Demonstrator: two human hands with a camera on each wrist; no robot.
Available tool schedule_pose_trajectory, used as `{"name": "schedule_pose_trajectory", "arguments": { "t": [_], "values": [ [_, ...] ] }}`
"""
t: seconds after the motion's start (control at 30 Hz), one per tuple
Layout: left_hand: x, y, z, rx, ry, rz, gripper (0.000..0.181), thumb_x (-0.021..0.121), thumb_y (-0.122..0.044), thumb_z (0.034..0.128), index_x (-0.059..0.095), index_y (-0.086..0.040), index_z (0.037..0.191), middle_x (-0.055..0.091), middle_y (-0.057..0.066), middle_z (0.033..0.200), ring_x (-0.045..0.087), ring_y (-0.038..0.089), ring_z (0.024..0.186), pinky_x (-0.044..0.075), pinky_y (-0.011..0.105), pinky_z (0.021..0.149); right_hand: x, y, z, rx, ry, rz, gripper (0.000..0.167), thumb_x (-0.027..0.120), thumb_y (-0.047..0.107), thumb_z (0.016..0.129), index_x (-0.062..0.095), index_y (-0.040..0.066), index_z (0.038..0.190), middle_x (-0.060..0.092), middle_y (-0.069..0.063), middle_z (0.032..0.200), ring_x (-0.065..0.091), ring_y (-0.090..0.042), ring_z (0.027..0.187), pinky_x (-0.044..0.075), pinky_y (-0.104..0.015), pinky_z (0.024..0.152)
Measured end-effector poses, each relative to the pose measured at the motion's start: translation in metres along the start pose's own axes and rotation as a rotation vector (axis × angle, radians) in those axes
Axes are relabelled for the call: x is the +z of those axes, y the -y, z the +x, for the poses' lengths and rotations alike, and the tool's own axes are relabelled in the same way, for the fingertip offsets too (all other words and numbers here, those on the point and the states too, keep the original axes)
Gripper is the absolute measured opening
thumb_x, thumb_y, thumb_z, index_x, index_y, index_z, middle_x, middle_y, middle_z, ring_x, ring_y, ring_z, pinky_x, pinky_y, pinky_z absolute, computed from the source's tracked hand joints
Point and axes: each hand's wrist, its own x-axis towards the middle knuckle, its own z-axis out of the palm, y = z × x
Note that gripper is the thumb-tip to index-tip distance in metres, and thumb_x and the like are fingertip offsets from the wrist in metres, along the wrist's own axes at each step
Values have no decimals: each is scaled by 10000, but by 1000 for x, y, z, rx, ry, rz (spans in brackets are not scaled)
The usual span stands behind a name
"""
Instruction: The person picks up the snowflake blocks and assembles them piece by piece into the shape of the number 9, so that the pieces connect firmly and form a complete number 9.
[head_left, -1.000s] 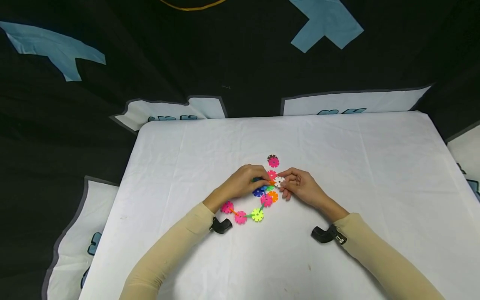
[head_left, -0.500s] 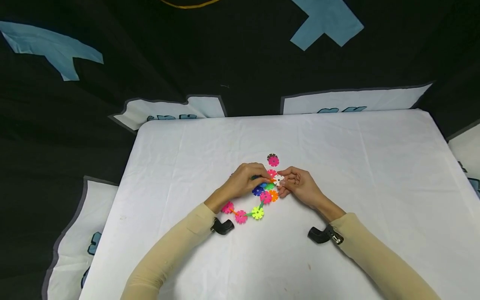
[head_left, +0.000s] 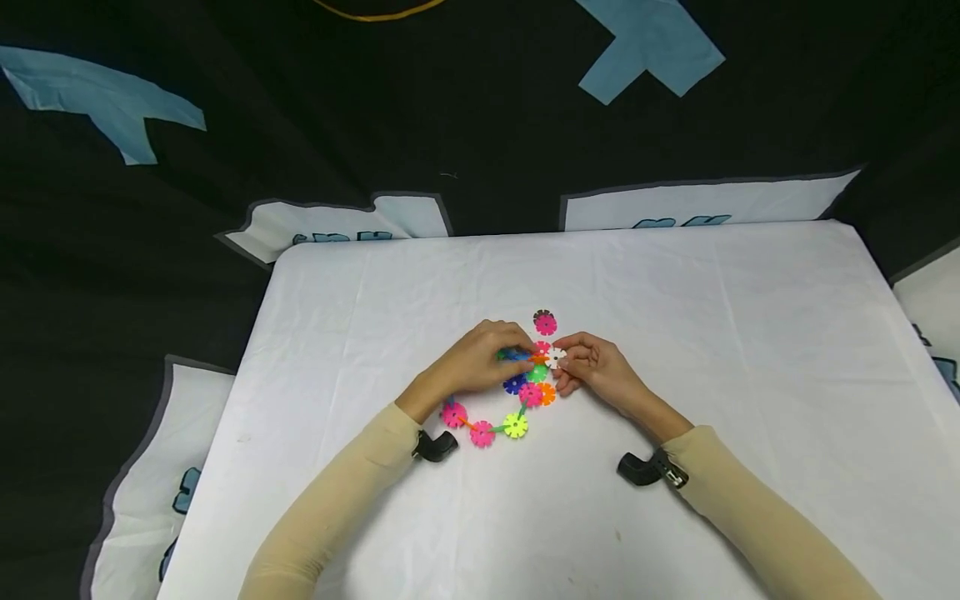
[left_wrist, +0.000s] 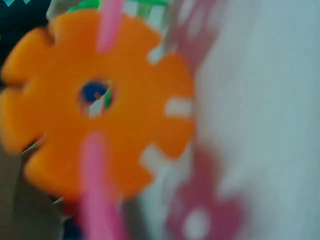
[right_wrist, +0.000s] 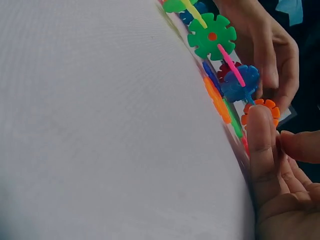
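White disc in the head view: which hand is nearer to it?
Right. The right hand pinches the white disc at its right edge; the left hand is off its left side, with an orange disc between.

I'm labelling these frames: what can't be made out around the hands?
Head view: which piece of the chain the left hand holds; its fingers cover the contact.
Head view: part of the white disc, covered by the right hand.
Left wrist view: what lies behind the large, blurred orange disc.
Right wrist view: part of the right hand, cut off by the picture's edge.
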Motion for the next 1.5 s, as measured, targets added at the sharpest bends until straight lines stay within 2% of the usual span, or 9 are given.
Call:
{"name": "schedule_pose_trajectory", "arguments": {
  "t": [0.1, 0.2, 0.43, 0.7, 0.9, 1.07, 1.23, 1.37, 1.5],
  "values": [
    [-4, 1, -4, -23, 66, 7, 389, 737, -282, 871, 667, -170, 1237, 668, -54, 1182, 577, 114, 1118, 401, 367, 1025, -1, 1, -1, 4, 3, -2, 340, 504, -38, 981, 439, -123, 1304, 678, -233, 915, 701, -164, 671, 597, -346, 664],
    [-4, 3, -6, -30, 96, -13, 400, 740, -226, 877, 653, -150, 1260, 666, -27, 1197, 578, 133, 1136, 411, 364, 1038, -2, 1, -1, -3, 10, -8, 340, 511, -28, 982, 437, -126, 1300, 693, -210, 907, 703, -159, 672, 596, -339, 663],
    [-1, 9, -7, -24, 48, -88, 275, 733, -166, 883, 717, -118, 1153, 710, -4, 1127, 626, 129, 1086, 457, 327, 1011, -3, -3, 1, -52, 48, 1, 350, 517, -51, 973, 422, -188, 1281, 706, -189, 881, 705, -161, 665, 594, -334, 643],
    [-6, 12, -8, 3, 43, -63, 258, 719, -133, 893, 725, -125, 1150, 716, 1, 1137, 631, 139, 1096, 446, 341, 1021, 1, -1, 5, -48, 68, -37, 321, 509, -29, 986, 431, -162, 1267, 694, -214, 882, 696, -171, 654, 589, -324, 611],
    [-20, 12, -13, -1, 41, -80, 319, 750, -176, 871, 710, -117, 1181, 705, -16, 1140, 616, 123, 1078, 448, 347, 1007, -4, 7, 9, -98, 85, -363, 271, 497, 104, 1026, 504, -52, 1248, 655, -229, 806, 560, -207, 477, 466, -273, 451],
    [-27, 16, -20, -76, 37, -85, 345, 769, -196, 853, 709, -132, 1186, 697, -40, 1141, 592, 111, 1080, 460, 342, 1002, -14, 15, 23, -58, 19, -614, 239, 561, 115, 997, 624, 70, 1223, 588, -109, 715, 475, -175, 451, 415, -241, 475],
    [-25, 22, -23, -109, 74, -83, 339, 752, -223, 871, 704, -151, 1199, 690, -44, 1156, 574, 117, 1103, 450, 346, 1023, -14, 17, 36, -30, 64, -804, 245, 700, 176, 915, 704, 116, 1152, 516, -19, 698, 451, -145, 554, 357, -222, 524],
    [-24, 23, -22, -111, 88, -66, 344, 754, -228, 869, 705, -155, 1201, 691, -45, 1156, 567, 123, 1107, 448, 344, 1021, -12, 17, 38, -81, 79, -923, 252, 776, 194, 849, 691, 108, 1070, 487, 9, 682, 443, -138, 622, 345, -241, 577],
    [-25, 23, -20, -115, 104, -44, 352, 757, -218, 868, 701, -163, 1211, 689, -48, 1164, 561, 121, 1107, 451, 334, 1009, -14, 19, 33, -91, 78, -922, 196, 773, 150, 845, 644, 95, 981, 471, 9, 680, 438, -130, 625, 353, -244, 590]
  ]
}}
